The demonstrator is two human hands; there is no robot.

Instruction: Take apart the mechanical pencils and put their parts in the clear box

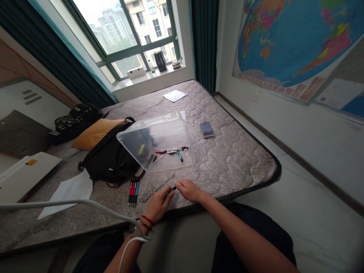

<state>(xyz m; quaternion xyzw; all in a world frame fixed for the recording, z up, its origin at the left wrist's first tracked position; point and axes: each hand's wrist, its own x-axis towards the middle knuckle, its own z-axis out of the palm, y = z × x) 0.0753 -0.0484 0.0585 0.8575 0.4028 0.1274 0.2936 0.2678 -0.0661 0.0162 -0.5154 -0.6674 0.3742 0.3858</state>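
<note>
My left hand (159, 203) is closed around a teal-and-black pen (171, 190) near the mattress's front edge. At the pen's upper end, my right hand (186, 189) is closed with its fingers pinched; I cannot tell whether it grips the cap or the barrel. Several red and teal pens (133, 192) lie side by side to the left of my hands. Beyond my hands, a clear plastic case (167, 131) lies on the mattress. Loose pens (172, 151) and small parts sit on its near part, a teal piece (180, 156) among them.
A black backpack (110, 161) and yellow cushion (96, 132) are left of the case. Papers (71, 189) lie left, and more paper (174, 95) at the back. A blurred dark item (207, 129) rests right. A white cable (85, 203) crosses the view at lower left.
</note>
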